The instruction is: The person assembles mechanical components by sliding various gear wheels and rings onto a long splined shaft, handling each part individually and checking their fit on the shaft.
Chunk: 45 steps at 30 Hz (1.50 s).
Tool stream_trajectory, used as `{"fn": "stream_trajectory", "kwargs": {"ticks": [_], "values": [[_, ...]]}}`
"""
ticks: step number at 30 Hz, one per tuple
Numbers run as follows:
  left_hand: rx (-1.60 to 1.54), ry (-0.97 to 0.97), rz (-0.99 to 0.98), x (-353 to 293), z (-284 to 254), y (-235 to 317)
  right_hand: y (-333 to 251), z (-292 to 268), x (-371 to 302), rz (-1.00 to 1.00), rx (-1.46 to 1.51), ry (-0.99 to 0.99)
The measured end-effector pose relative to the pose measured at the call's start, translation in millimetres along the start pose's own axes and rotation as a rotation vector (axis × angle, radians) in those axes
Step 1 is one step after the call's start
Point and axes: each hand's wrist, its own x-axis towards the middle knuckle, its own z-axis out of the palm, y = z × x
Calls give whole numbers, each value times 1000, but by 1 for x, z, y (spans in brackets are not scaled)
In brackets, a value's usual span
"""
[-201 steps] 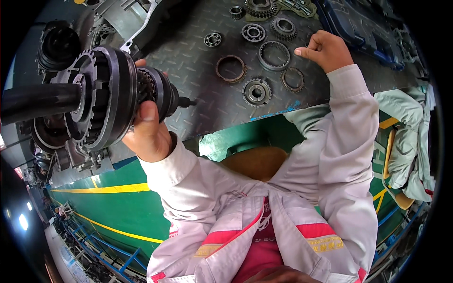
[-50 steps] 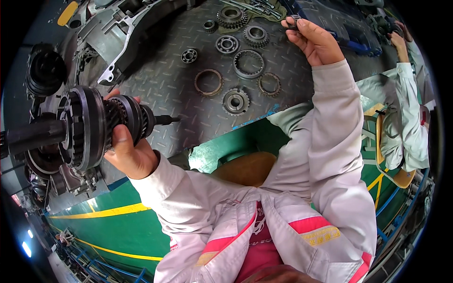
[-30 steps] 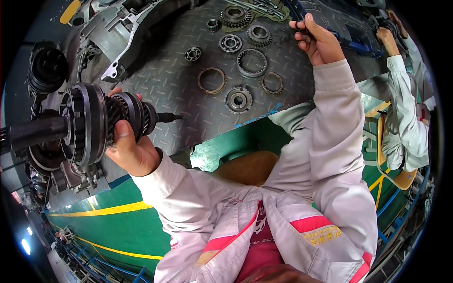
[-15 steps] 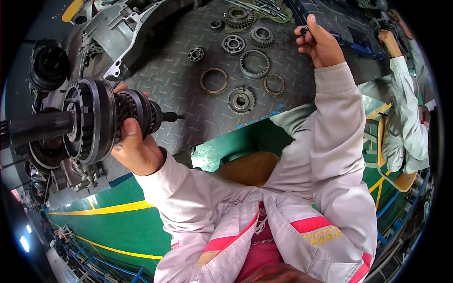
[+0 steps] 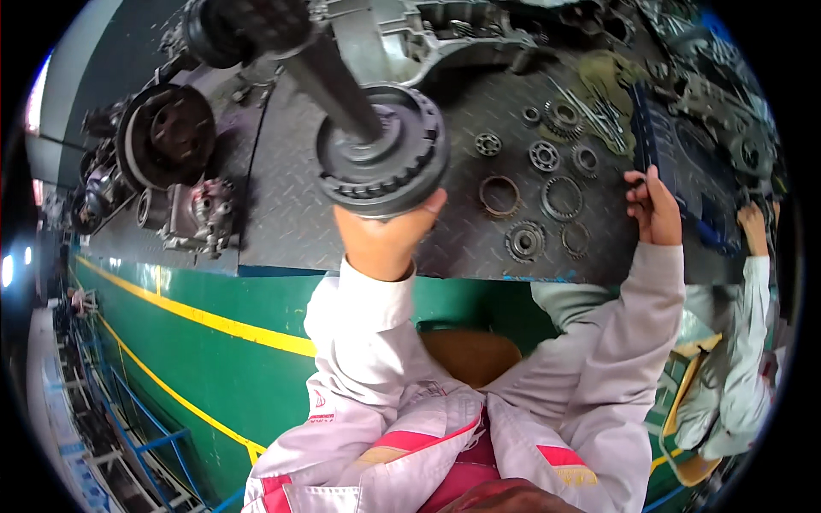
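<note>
Gear shaft [image 5: 385, 162] is up over the table [image 5: 286, 201], near its front edge, its rod leaning up and left. Leftward, a round drum [image 5: 167, 137] and a cast block [image 5: 198, 218] stand toward the table's left end. Your left hand [image 5: 380, 239] wraps under the wide gear, thumb pressed along its rim, presumably because the weight sits there; whatever is below it is hidden. Behind, a pale housing [image 5: 363, 34] lies along the far edge. Right of your grip, bearings [image 5: 534, 156], rings [image 5: 481, 198] and gears [image 5: 513, 242] lie flat and spread out, likely so you can see each one. Beyond, long metal tools [image 5: 603, 115] rest on a cloth [image 5: 611, 73], perhaps to stay together. Your right hand [image 5: 652, 208] has its fingers curled beside a blue case [image 5: 705, 188]; you can't tell whether they pinch anything. Farthest right is a co-worker's hand [image 5: 753, 227].
</note>
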Motion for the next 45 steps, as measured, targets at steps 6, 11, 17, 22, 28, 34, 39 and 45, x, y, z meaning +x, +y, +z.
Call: {"fn": "stream_trajectory", "kwargs": {"ticks": [6,11,17,22,28,34,39,45], "values": [[-18,38,-71,-4,-6,11,-5,12,-1,-44,27,12],[-40,25,-89,-3,-1,12,-10,20,-8,24,-41,26],[48,-35,57,2,-5,2,-4,15,2,-8,18,76],[-26,-33,43,-3,-12,-15,-11,23,-9,20,-37,76],[-121,-36,56,0,-6,-15,0,1,0,-9,-39,-23],[-109,-49,42,0,-10,-16,-7,25,-11,17,-64,38],[-98,-75,40,3,-10,-16,1,3,1,20,-247,-20],[-92,-40,36,1,-9,-12,3,17,-3,-26,-279,-41]]}}
